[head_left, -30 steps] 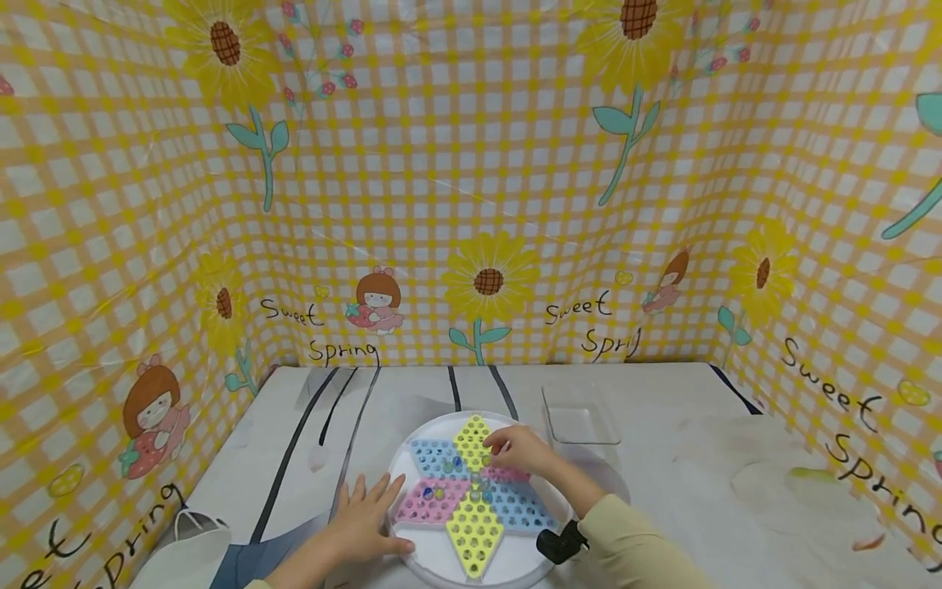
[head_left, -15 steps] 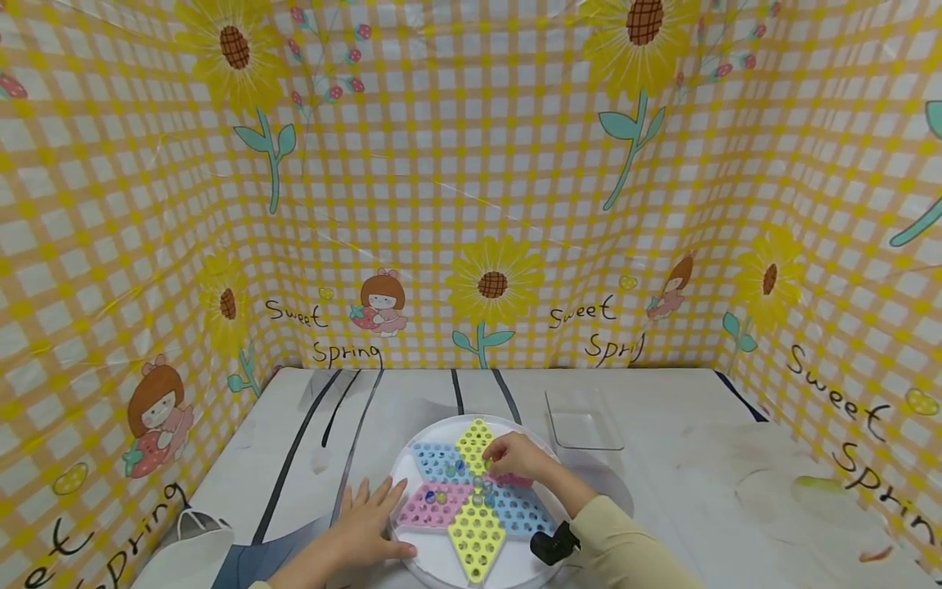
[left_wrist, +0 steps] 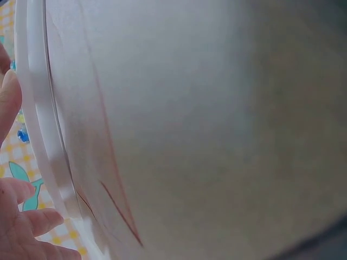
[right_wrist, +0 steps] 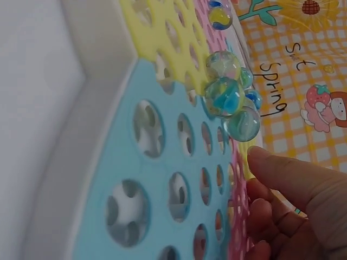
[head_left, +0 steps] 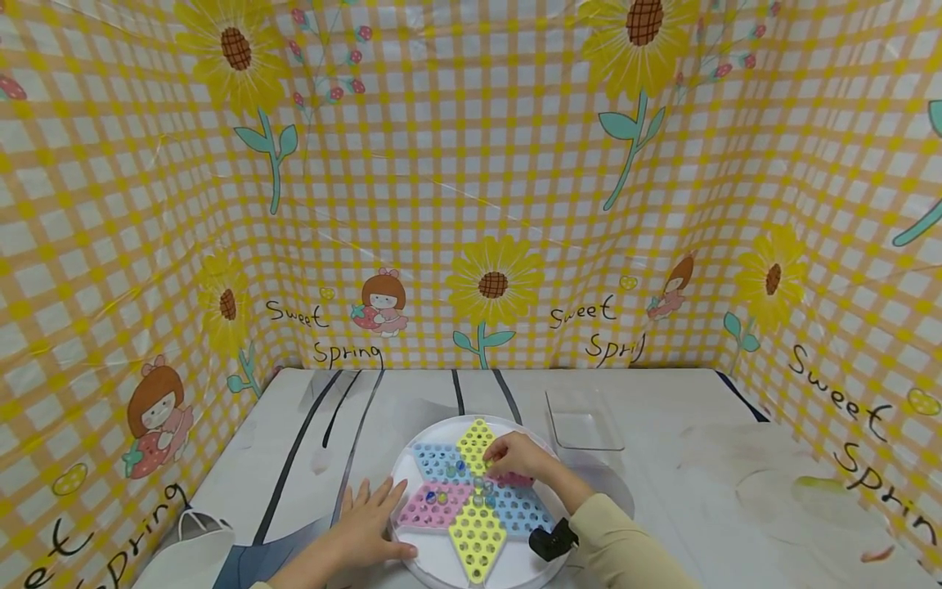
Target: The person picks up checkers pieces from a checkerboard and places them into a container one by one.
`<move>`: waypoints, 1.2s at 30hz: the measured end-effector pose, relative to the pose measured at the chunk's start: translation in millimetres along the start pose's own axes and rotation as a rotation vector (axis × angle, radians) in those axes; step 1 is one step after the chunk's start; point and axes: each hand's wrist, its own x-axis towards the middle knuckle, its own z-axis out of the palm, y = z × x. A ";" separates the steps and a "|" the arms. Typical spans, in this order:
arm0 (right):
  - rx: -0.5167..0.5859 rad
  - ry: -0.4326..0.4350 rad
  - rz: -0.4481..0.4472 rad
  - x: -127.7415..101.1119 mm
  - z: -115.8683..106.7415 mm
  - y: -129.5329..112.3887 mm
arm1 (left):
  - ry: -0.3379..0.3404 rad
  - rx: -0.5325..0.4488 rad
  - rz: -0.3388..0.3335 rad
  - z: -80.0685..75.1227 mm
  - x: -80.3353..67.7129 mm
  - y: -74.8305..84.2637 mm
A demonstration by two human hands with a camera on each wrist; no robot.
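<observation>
Left hand [head_left: 368, 528] flat, fingers spread, steadying game board [head_left: 419, 563] left rim. Right hand [head_left: 518, 458] fingers curled over centre marbles [right_wrist: 230, 95], grip unclear. Next likely: pinch one.

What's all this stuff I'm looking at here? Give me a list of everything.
Game board: one, round and white with a star of yellow, blue and pink holed panels, near the table's front edge.
Marbles: several, glassy with blue, green and yellow swirls, clustered near the star's middle.
Clear tray: one, see-through, behind and right of the board.
Table: one, pale with dark stripes.
Backdrop: yellow checked cloth with sunflowers, on three sides.
Left hand: flat, fingers straight, at the board's left rim.
Right hand: fingers curled over the star's middle; whether it holds a marble cannot be told.
</observation>
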 end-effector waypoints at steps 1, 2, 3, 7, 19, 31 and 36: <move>0.000 -0.005 -0.006 -0.8 -0.9 -0.2 | 0.001 0.000 0.000 0.3 -0.1 -0.1; -0.002 -0.007 -0.014 -1.5 -1.9 -0.2 | 0.002 0.000 0.002 0.4 -0.2 -0.2; -0.003 -0.009 -0.022 -2.3 -2.9 0.0 | 0.005 0.002 0.004 0.6 -0.4 -0.2; -0.003 0.005 -0.038 -4.2 -7.2 1.6 | 0.014 0.004 0.017 1.7 -1.2 0.3; 0.021 -0.001 -0.072 -4.0 -30.6 -3.7 | 0.014 0.016 0.006 2.4 -0.2 0.2; 0.064 -0.023 -0.135 -6.3 -65.8 -5.2 | -0.017 0.013 0.004 1.8 0.5 -0.3; 0.029 0.032 -0.076 -7.8 -81.1 -5.7 | -0.020 0.026 0.011 2.0 1.1 -1.0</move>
